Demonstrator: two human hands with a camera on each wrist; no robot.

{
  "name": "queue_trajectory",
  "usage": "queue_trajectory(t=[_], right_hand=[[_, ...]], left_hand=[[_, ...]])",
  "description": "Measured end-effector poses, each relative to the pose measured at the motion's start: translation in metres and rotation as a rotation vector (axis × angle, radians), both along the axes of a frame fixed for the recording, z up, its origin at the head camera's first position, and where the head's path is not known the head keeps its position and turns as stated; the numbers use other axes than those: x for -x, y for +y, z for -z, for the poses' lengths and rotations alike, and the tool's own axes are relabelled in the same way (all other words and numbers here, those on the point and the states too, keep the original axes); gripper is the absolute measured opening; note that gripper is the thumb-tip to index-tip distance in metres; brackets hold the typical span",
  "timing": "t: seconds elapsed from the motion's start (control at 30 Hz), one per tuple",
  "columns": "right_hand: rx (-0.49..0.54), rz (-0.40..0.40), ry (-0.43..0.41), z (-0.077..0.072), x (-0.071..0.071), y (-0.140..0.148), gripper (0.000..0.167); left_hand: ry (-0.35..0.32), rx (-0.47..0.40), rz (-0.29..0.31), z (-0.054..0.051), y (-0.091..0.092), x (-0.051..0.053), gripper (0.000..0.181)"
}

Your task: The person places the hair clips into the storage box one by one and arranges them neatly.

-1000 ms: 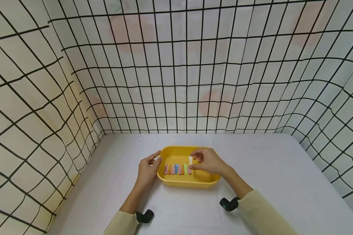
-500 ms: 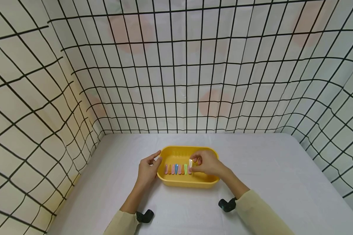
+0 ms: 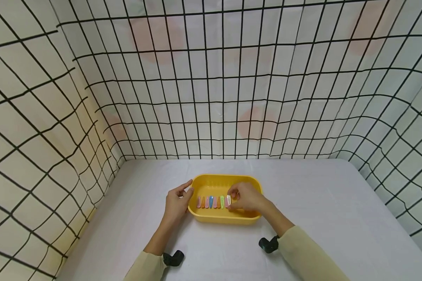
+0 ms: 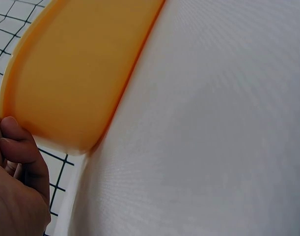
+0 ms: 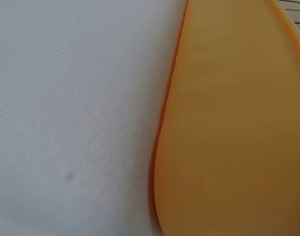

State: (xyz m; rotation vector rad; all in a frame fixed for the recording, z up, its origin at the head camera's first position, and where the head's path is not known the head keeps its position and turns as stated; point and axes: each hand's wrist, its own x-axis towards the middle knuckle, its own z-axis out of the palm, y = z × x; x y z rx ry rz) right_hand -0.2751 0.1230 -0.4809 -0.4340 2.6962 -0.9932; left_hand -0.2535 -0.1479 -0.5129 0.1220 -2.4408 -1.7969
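Note:
A yellow plastic tray (image 3: 222, 219) lies on the white-covered table. Inside it runs a row of snap hair clips in pink, orange, blue and green, among them a blue hair clip (image 3: 211, 202) and a green hair clip (image 3: 222, 202). My right hand (image 3: 247, 196) pinches a white hair clip (image 3: 229, 200) between thumb and fingers at the right end of the row, close beside a pink clip. At the tray's left end, my left hand (image 3: 176, 203) holds the rim; the left wrist view shows its curled fingers (image 4: 22, 147) there. The right wrist view shows only tray wall and cloth.
The white tabletop (image 3: 302, 195) extends around the tray. A black wire grid (image 3: 211, 101) with pale cloth behind it encloses the back and both sides. Black wrist cameras, one on the left (image 3: 174, 258) and one on the right (image 3: 269, 245), stick out beside the sleeves.
My right hand has moved down towards the tray floor with the white hair clip, bringing it level with the row's right end. The left hand and tray have stayed in place.

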Motion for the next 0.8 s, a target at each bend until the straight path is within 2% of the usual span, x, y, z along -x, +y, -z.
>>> queue_trajectory(t=[0.27,0.53,0.8], right_hand=[[-0.035,0.029,-0.027,0.003,0.0019,-0.003,0.039],[-0.07,0.027,-0.001,0.0038,0.0002,-0.0036,0.042],[-0.041,0.029,0.005,-0.0016,-0.0039,-0.0027,0.049]], left_hand=[[0.006,0.018,-0.006,-0.0001,0.0001,0.0003,0.037],[0.006,0.02,-0.008,0.0004,-0.0001,0.0005,0.038],[0.017,0.017,0.001,0.0005,-0.0005,0.0,0.038]])
